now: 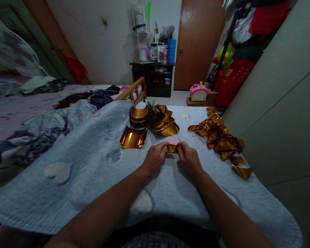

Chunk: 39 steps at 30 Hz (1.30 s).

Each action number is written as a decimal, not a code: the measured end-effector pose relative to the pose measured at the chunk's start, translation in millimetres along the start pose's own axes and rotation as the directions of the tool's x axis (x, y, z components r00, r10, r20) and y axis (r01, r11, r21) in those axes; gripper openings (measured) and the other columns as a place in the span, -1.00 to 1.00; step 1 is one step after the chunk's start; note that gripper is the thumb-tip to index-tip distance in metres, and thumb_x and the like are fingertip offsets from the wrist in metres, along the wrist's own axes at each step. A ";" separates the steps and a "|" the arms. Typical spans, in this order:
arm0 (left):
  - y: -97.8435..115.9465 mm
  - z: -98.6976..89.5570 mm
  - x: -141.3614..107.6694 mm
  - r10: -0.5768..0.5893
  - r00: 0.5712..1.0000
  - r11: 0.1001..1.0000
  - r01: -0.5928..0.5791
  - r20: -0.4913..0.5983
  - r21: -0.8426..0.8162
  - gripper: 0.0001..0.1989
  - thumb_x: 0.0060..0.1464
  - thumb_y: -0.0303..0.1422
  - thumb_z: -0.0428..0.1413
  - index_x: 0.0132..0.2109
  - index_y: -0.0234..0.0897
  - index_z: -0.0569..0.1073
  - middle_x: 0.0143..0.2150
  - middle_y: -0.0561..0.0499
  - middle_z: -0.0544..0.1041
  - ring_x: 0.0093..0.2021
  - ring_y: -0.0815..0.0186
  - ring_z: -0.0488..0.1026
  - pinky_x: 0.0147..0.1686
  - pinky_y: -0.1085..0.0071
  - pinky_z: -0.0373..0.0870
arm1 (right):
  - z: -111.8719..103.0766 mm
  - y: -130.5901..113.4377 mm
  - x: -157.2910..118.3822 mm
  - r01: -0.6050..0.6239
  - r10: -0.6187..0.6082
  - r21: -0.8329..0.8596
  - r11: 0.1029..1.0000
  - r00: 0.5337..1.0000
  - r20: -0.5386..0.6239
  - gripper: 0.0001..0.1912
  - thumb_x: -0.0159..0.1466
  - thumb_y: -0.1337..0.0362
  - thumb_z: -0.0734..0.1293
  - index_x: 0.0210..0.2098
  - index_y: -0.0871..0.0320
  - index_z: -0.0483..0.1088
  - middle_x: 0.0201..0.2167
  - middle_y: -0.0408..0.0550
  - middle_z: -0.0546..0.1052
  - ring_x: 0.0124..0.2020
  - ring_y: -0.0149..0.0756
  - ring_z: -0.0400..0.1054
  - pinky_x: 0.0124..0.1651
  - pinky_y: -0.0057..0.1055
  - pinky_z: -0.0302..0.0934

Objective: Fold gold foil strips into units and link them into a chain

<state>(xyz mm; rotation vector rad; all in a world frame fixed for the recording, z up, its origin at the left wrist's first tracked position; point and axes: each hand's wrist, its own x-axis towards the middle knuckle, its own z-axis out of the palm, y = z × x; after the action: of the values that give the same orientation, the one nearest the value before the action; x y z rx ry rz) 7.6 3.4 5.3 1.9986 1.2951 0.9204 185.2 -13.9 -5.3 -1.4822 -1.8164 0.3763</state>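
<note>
Both hands pinch a small crumpled piece of gold foil paper [171,148] just above the blue cloth. My left hand [155,156] grips its left end, fingers closed. At the right end, the thumb and fingers of my right hand [189,157] are closed on it too. Ahead and to the left lies a fanned stack of gold foil sheets [167,128], curled and layered. A few smooth, curved gold sheets [133,137] rest nearer my left hand. On the right, a pile of folded, crumpled gold foil pieces [219,134] spreads along the cloth.
The pale blue heart-patterned cloth [93,186] covers the surface under my hands. A wooden rail [134,90] stands behind the stack. Left is a bed with clothes [98,100] and a fan [12,48]. A grey cabinet [281,103] borders the right side. A pink toy [198,92] sits beyond the far edge.
</note>
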 end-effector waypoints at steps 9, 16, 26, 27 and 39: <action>-1.6 3.4 1.9 -0.017 1.000 0.999 0.018 -0.004 0.046 -0.65 0.28 -0.42 -0.08 0.00 -0.28 0.58 -0.14 -0.08 0.67 -0.15 0.20 0.59 -0.08 0.37 0.44 | 2.1 1.9 -0.8 0.016 -0.014 -0.058 0.998 1.000 0.027 -0.76 0.36 0.23 0.11 -0.20 0.13 0.39 -0.41 0.00 0.57 -0.43 -0.20 0.46 -0.34 -0.39 0.15; 1.4 3.4 0.9 -0.037 0.999 0.997 0.036 0.001 0.073 -0.65 0.29 -0.41 -0.08 0.04 -0.29 0.56 -0.16 -0.10 0.65 -0.20 0.22 0.58 -0.15 0.40 0.40 | 3.0 2.2 -0.8 0.023 -0.022 -0.071 0.997 1.000 0.020 -0.76 0.37 0.25 0.12 -0.20 0.14 0.40 -0.41 0.00 0.57 -0.42 -0.19 0.46 -0.34 -0.39 0.15; 5.7 2.3 -0.3 -0.050 0.999 0.999 0.050 0.018 0.007 -0.66 0.28 -0.42 -0.08 0.04 -0.29 0.54 -0.39 0.01 0.57 -0.38 0.30 0.48 -0.30 0.45 0.34 | 1.2 1.3 -0.6 0.021 -0.019 -0.063 0.998 0.999 0.034 -0.74 0.38 0.24 0.12 -0.18 0.15 0.41 -0.40 0.00 0.57 -0.41 -0.20 0.46 -0.32 -0.39 0.16; 5.7 2.5 -0.2 -0.048 0.999 0.999 0.048 0.015 0.003 -0.66 0.28 -0.41 -0.08 0.04 -0.29 0.55 -0.39 0.01 0.57 -0.39 0.30 0.48 -0.30 0.45 0.34 | 1.4 1.4 -0.6 0.025 -0.023 -0.063 0.998 0.999 0.035 -0.74 0.38 0.24 0.12 -0.18 0.14 0.42 -0.41 0.00 0.57 -0.41 -0.20 0.45 -0.32 -0.39 0.16; 4.5 3.8 -0.2 -0.078 0.997 0.997 0.078 -0.003 -0.001 -0.63 0.29 -0.40 -0.07 0.09 -0.30 0.55 -0.43 0.01 0.56 -0.41 0.29 0.49 -0.29 0.43 0.38 | 0.8 -0.2 -1.0 0.007 -0.006 -0.040 0.999 1.000 0.013 -0.75 0.37 0.23 0.13 -0.21 0.15 0.41 -0.41 0.00 0.57 -0.41 -0.21 0.45 -0.33 -0.40 0.16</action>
<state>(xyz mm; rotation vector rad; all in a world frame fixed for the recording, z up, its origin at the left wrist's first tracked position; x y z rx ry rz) 12.9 1.3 6.5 1.9324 1.3635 0.8871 184.5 -14.7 -6.1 -1.5039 -1.8484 0.3486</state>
